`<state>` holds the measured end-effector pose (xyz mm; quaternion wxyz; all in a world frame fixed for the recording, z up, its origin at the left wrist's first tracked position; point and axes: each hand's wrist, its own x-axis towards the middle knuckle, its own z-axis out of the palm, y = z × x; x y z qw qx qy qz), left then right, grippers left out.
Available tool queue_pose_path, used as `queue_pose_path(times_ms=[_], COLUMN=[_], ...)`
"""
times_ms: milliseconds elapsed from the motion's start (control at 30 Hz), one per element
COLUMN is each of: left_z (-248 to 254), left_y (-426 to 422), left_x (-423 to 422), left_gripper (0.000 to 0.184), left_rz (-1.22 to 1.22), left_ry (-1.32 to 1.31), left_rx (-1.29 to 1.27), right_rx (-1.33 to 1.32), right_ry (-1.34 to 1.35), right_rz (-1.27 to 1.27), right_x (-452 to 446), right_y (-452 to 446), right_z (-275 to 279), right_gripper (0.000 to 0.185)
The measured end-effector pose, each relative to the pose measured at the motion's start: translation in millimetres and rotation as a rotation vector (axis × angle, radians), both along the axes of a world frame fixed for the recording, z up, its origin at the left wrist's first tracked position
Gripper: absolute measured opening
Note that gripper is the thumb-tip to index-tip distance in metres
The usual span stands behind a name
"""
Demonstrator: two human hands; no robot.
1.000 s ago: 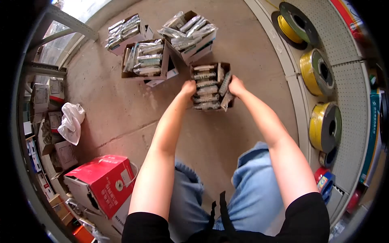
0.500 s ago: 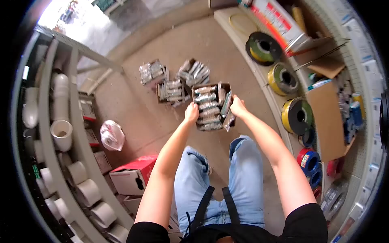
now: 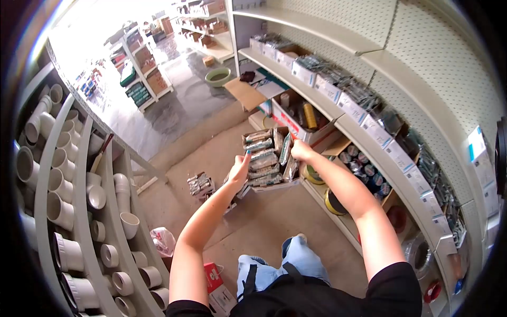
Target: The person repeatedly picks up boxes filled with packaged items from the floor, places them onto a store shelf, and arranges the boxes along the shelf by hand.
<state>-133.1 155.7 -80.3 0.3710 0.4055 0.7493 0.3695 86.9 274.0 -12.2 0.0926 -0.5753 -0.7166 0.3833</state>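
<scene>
Between my two hands I hold a small open cardboard box (image 3: 280,186), raised off the floor and tilted toward me. It is packed with clear plastic-wrapped packets (image 3: 264,158), stacked in rows, with a few standing on edge at the right. My left hand (image 3: 239,170) is closed on the left side of the box, thumb at the rim. On the right side, my right hand (image 3: 302,151) grips the edge. Below and left of the box, more wrapped packets (image 3: 200,184) sit on the floor, partly hidden by my left arm and the box.
Long shelves (image 3: 343,108) with a row of small filled boxes curve along the right. Below, a larger open carton (image 3: 311,134) and wire spools (image 3: 334,202) stand. White pipe fittings (image 3: 60,211) fill the left rack. A green basin (image 3: 218,77) lies farther off.
The box has been lifted from near the floor and now appears nearer the right-hand shelves. My view has tilted up, and my body is more upright. Both hands keep their hold.
</scene>
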Motion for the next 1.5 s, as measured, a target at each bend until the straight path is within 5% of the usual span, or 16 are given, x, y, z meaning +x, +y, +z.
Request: queue_pose_path(times_ms=[67,233,367,500,533,633,733,767,867,1100,1200,1300,1500], left_z=[57,142,148,200,206,225,235,238,268,300,315,331,373], left_y=[10,8,21,13,15,19,30,32,18,25,28,26,12], left_x=[10,59,67,94,98,105,108,111,127,161,182,213,273], left_gripper=[0.054,0.054,0.059,0.056,0.057,0.059,0.055,0.048,0.05,0.072,0.08,0.075,0.075], left_rz=[-0.011,-0.29,-0.334,-0.375,-0.397,-0.475,-0.459,-0.43,-0.468,-0.789,-0.771,-0.904,-1.045], left_ry=[-0.472,-0.759,-1.074,-1.041,-1.009,-0.948,-1.097,-1.094,-1.049,-0.871,-0.736,-0.921,-0.994], left_rx=[0.191,0.495,0.448,0.558,0.544,0.521,0.354,0.295,0.276,0.565,0.461,0.514,0.396], right_rx=[-0.081,-0.168,-0.052,0.187,0.123,0.027,-0.004,0.027,0.251,0.46,0.442,0.548,0.589], right_ry=[0.103,0.228,0.347,0.399,0.444,0.571,0.849,0.971,0.898,1.06,1.136,1.201,1.216], right_rz=[-0.074,-0.202,-0.254,-0.33,-0.335,-0.453,-0.328,-0.085,-0.26,-0.447,-0.576,-0.587,-0.64], right_x=[10,56,79,105,111,122,127,127,134,151,165,184,245], right_y=[-7,22,-9,-11,-26,-56,-97,-112,-108,-145,-156,-165,-173], right_z=[76,120,172,175,185,203,217,225,214,240,255,269,296], right_gripper=[0.03,0.024,0.029,0.035,0.057,0.074,0.083,0.089,0.097,0.072,0.06,0.046,0.047])
